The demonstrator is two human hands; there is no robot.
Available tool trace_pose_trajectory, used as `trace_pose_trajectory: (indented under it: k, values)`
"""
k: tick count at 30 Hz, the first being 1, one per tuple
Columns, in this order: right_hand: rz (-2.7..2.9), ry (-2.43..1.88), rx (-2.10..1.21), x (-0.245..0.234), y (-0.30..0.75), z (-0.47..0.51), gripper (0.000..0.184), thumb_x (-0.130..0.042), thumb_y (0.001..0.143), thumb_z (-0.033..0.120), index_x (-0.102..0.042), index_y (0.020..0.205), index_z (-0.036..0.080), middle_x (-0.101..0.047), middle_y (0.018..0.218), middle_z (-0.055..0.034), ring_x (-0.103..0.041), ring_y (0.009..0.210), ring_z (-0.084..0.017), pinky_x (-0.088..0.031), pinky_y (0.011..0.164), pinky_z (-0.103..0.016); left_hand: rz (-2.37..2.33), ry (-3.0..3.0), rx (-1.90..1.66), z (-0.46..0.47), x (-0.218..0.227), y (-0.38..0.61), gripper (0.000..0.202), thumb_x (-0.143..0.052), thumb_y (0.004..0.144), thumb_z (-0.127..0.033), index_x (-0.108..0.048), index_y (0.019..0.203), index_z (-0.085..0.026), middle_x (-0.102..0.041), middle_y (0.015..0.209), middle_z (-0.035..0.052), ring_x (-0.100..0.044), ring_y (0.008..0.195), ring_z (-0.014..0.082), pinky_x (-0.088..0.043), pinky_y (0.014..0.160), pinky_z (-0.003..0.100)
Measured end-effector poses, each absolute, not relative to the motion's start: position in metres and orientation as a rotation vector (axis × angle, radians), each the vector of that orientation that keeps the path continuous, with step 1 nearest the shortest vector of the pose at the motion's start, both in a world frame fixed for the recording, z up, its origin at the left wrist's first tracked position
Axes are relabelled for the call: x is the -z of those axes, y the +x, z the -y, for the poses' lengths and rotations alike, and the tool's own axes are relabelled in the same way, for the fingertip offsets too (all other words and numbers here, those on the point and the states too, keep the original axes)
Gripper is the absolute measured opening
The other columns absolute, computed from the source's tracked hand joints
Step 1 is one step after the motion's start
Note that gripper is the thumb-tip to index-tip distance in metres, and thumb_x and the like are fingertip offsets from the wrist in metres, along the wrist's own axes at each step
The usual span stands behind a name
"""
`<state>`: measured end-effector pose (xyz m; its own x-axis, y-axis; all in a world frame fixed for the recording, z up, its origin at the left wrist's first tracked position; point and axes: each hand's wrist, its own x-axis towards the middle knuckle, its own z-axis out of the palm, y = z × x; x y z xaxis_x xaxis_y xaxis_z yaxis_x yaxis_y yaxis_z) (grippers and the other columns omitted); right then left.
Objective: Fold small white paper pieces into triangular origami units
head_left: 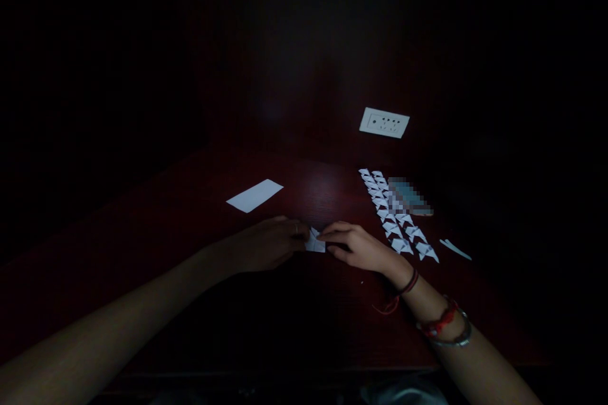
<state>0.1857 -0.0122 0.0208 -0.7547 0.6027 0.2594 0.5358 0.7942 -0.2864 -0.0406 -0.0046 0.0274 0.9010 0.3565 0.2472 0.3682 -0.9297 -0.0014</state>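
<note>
A small white folded paper piece [315, 242] lies on the dark red table [199, 304] between my two hands. My left hand [268, 243] has its fingers curled and pressed against the piece's left side. My right hand [358, 247] pinches the piece's right side with its fingertips. Red thread bands and a metal bangle circle my right wrist [439, 323]. The scene is very dim.
Two rows of several small folded paper pieces [396, 218] run diagonally right of my right hand. A flat white paper rectangle [254, 195] lies behind my left hand. A thin paper strip [455, 249] lies at the right. A white wall socket plate [384, 123] is behind.
</note>
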Motion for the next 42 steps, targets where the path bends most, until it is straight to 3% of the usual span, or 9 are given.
trace_pose_trajectory:
  k: [8, 14, 23, 29, 42]
  values:
    - [2.617, -0.86, -0.325, -0.019, 0.187, 0.01, 0.025, -0.046, 0.081, 0.022, -0.058, 0.102, 0.016, -0.056, 0.094, -0.0062, -0.053, 0.086, -0.013, -0.043, 0.078, -0.026, 0.546, -2.993, 0.365, -0.006, -0.01, -0.045, 0.04, -0.042, 0.079, -0.009, -0.043, 0.117, -0.02, -0.045, 0.121, 0.0058, -0.042, 0.108, 0.0188, -0.026, 0.095, 0.038]
    - [2.623, -0.856, -0.282, -0.015, 0.187, 0.006, 0.021, -0.043, 0.083, 0.02, -0.062, 0.091, 0.016, -0.058, 0.088, -0.0049, -0.054, 0.081, -0.012, -0.042, 0.075, -0.023, 0.613, -3.005, 0.304, -0.005, -0.014, -0.04, 0.037, -0.044, 0.079, -0.01, -0.045, 0.115, -0.019, -0.052, 0.112, 0.0041, -0.048, 0.097, 0.018, -0.034, 0.085, 0.033]
    - [2.558, -0.868, -0.414, -0.007, 0.188, 0.0, 0.019, -0.043, 0.081, 0.016, -0.062, 0.083, 0.016, -0.057, 0.083, -0.0035, -0.053, 0.076, -0.01, -0.041, 0.07, -0.021, 0.566, -2.941, 0.287, -0.003, -0.008, -0.037, 0.04, -0.045, 0.079, -0.01, -0.044, 0.116, -0.022, -0.045, 0.12, 0.0058, -0.041, 0.108, 0.0211, -0.032, 0.086, 0.036]
    - [2.462, -1.013, -0.436, -0.007, 0.181, 0.002, 0.014, -0.046, 0.076, 0.012, -0.06, 0.073, 0.014, -0.053, 0.072, -0.0011, -0.048, 0.065, -0.008, -0.037, 0.061, -0.02, 0.524, -2.932, 0.276, -0.003, -0.007, -0.039, 0.044, -0.046, 0.075, -0.008, -0.043, 0.117, -0.02, -0.047, 0.119, 0.0048, -0.031, 0.117, 0.0223, -0.02, 0.096, 0.04]
    - [2.291, -1.285, -0.511, -0.004, 0.175, -0.001, 0.007, -0.05, 0.066, 0.012, -0.055, 0.063, 0.015, -0.052, 0.063, 0.0018, -0.045, 0.058, -0.007, -0.032, 0.054, -0.019, 0.562, -2.968, 0.235, -0.004, -0.004, -0.036, 0.049, -0.043, 0.076, -0.008, -0.036, 0.122, -0.022, -0.047, 0.121, 0.0044, -0.042, 0.11, 0.0175, -0.012, 0.1, 0.041]
